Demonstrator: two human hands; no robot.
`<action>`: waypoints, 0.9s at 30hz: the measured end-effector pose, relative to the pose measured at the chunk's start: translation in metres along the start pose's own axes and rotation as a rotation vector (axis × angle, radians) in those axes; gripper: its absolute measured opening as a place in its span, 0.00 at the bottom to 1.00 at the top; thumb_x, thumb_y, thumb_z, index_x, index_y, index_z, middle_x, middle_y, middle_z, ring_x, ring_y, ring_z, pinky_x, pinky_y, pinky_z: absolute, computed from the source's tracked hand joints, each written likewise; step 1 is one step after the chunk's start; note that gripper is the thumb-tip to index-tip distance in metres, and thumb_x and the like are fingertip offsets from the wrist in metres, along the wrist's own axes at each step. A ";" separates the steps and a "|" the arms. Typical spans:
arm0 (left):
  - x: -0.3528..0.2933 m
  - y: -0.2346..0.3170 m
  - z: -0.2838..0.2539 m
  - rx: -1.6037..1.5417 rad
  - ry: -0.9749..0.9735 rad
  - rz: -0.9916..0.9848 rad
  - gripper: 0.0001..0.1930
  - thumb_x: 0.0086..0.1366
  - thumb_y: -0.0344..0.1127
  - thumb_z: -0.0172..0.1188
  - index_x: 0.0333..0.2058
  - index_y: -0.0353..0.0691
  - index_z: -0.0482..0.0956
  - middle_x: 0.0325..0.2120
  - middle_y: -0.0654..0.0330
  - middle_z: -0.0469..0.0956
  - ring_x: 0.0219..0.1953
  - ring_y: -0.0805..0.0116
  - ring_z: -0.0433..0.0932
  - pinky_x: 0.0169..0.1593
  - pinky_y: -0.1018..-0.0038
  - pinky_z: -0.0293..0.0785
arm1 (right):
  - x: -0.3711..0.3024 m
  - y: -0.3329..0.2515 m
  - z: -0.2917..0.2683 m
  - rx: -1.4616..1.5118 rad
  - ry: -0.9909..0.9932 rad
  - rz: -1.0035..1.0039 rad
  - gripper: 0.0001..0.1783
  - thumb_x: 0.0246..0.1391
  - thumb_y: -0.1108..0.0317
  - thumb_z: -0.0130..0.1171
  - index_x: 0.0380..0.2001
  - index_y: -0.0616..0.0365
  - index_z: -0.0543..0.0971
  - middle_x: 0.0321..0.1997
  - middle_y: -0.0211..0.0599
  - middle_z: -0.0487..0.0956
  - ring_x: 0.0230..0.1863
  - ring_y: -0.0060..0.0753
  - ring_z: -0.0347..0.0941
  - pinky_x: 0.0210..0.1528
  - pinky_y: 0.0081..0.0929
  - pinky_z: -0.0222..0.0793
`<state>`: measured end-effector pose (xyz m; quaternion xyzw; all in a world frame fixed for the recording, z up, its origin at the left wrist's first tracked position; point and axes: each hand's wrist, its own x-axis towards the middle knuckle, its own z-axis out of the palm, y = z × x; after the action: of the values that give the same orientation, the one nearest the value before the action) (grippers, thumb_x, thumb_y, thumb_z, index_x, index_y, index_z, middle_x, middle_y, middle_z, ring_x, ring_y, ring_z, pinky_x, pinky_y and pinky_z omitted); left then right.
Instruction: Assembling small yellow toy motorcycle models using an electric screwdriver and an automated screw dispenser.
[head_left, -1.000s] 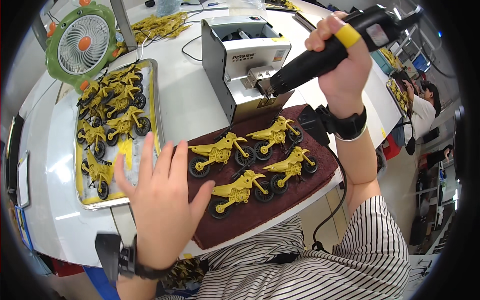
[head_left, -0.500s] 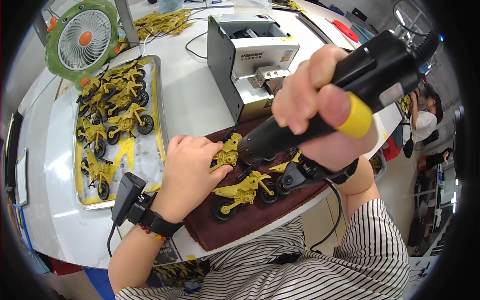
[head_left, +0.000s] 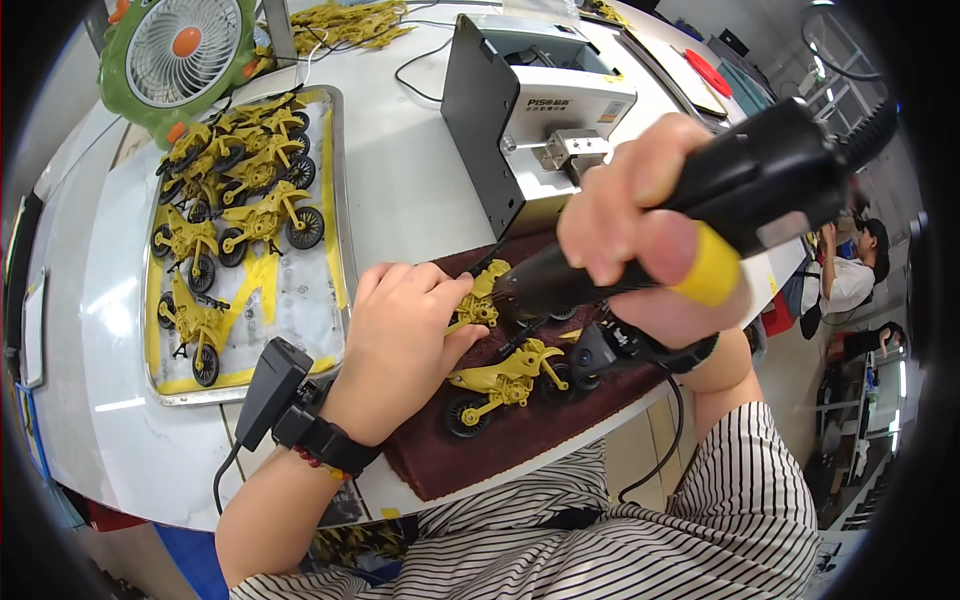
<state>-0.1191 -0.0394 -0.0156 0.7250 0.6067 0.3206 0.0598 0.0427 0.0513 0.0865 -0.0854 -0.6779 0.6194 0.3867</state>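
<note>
White bench, brown mat at its near edge. Black power screwdriver slants over the mat; right hand has fingers wrapped round it. Left hand: thumb and fingers pinching yellow toy motorcycle toward mat's far-left corner. Screwdriver nose right at it, bit hidden.

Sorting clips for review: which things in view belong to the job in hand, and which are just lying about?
In the job:
black tool, in the right hand
yellow toy motorcycle, held by the left hand
maroon mat
likely boxy machine, metal tray

Seemingly lying about:
green fan
red object
</note>
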 end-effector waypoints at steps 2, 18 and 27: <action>0.000 -0.002 0.000 0.001 -0.003 -0.014 0.16 0.44 0.38 0.68 0.34 0.41 0.77 0.29 0.62 0.75 0.36 0.61 0.71 0.45 0.65 0.62 | 0.002 -0.003 0.000 0.047 -0.010 -0.004 0.15 0.46 0.65 0.63 0.31 0.53 0.65 0.21 0.27 0.68 0.21 0.23 0.65 0.28 0.25 0.62; 0.001 -0.003 0.000 0.011 -0.036 -0.008 0.19 0.44 0.36 0.68 0.37 0.39 0.77 0.29 0.61 0.73 0.37 0.63 0.71 0.47 0.67 0.62 | 0.000 0.005 0.003 -0.236 -0.164 0.053 0.17 0.46 0.67 0.65 0.32 0.52 0.66 0.21 0.28 0.69 0.22 0.23 0.66 0.29 0.23 0.64; 0.003 0.003 -0.002 0.057 -0.056 0.002 0.18 0.44 0.36 0.67 0.37 0.40 0.77 0.29 0.61 0.73 0.37 0.63 0.71 0.46 0.68 0.62 | 0.002 0.004 0.007 -0.551 -0.240 -0.114 0.17 0.44 0.74 0.64 0.32 0.52 0.65 0.22 0.30 0.70 0.25 0.24 0.68 0.32 0.24 0.66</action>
<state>-0.1176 -0.0383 -0.0118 0.7357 0.6130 0.2826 0.0559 0.0354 0.0478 0.0845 -0.0752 -0.8649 0.3952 0.3001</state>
